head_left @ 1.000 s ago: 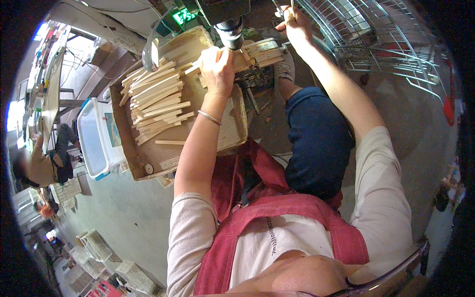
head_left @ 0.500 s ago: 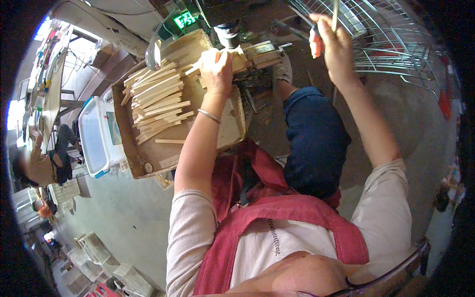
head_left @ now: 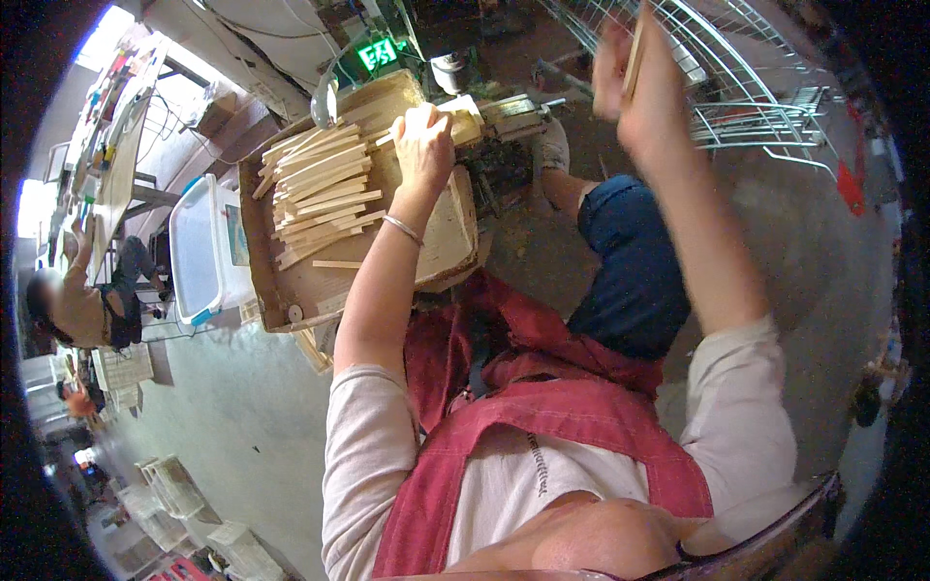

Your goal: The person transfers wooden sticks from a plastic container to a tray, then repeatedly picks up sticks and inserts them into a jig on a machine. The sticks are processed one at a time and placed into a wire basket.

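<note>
Step in hand, est.: L hand (head_left: 424, 147) is steadying a wood strip (head_left: 385, 138) just below the machine head (head_left: 446, 74); fingers are curling over it in a grip, one end is poking out to the L, exact contact pts are hiding; R hand (head_left: 641, 89) is showing blurred, raised in front of the wire basket (head_left: 760, 114), & is gripping a slim pale stick (head_left: 635, 56), approx. upright, prob. wood; next move, my judgement, would be calling for a firm L hold & R fingers kept clear of basket wires; surface: shallow brown box (head_left: 426, 228) is sitting L of machine, carrying a loose pile of strips (head_left: 325, 184), mostly crosswise, w/ one lone strip (head_left: 337, 264) lying apart nearer the wearer & a small disc (head_left: 295, 313) in the corner; room: clear bin w/ blue clips (head_left: 199, 254) is standing beside box; grey floor (head_left: 228, 407) is stretching behind; co-worker (head_left: 82, 305) is sitting far L by a cluttered worktop (head_left: 124, 174); green sign (head_left: 378, 52) is glowing above box.
</note>
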The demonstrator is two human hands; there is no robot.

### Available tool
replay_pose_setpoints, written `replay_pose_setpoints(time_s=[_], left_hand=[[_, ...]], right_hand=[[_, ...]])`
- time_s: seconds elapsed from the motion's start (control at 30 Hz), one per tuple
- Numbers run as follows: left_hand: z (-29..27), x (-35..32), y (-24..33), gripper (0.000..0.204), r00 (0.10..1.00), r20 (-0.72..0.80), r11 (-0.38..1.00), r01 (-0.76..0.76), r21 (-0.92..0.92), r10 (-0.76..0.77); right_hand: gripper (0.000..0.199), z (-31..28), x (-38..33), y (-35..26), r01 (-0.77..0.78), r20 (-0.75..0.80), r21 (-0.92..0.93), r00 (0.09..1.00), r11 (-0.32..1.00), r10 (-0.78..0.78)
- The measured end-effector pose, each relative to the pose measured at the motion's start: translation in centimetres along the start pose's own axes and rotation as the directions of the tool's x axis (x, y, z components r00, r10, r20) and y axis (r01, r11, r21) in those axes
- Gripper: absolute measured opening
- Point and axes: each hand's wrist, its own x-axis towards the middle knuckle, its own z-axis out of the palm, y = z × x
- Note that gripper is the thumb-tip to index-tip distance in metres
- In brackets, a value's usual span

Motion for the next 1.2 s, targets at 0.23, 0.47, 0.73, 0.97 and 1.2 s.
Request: replay_pose_setpoints(time_s=[0.23, 0.47, 0.73, 0.97, 1.2], left_hand=[[-1.3, 1.1, 1.0, 0.024, 0.989, 0.129, 0.997, -0.059, -0.057, 0.066], [-1.4, 1.0, -0.3, 0.022, 0.986, 0.149, 0.988, -0.057, -0.145, 0.079], [-3.6, 1.4, -4.3, 0.039, 0.897, 0.347, 0.962, 0.264, 0.072, -0.273], [-4.3, 3.8, -6.4, 0.049, 0.55, 0.791, 0.94, 0.329, 0.089, -0.267], [-2.4, 3.0, -9.7, 0.06, 0.613, 0.768, 0.966, 0.258, 0.03, -0.187]], right_hand=[[0.025, -5.8, -8.7, 16.7, 0.399, 0.417, -0.647, 0.899, 0.65, -0.136], [0.018, -4.5, -4.7, 19.6, 0.448, 0.449, -0.811, 0.889, 0.376, -0.09], [0.019, -4.7, -4.5, 20.1, 0.425, 0.439, -0.838, 0.898, 0.343, -0.042], [0.02, -5.2, -5.3, 20.3, 0.393, 0.413, -0.84, 0.91, 0.373, -0.029], [0.021, -6.0, -5.2, 20.9, 0.421, 0.435, -0.804, 0.898, 0.42, -0.069]])
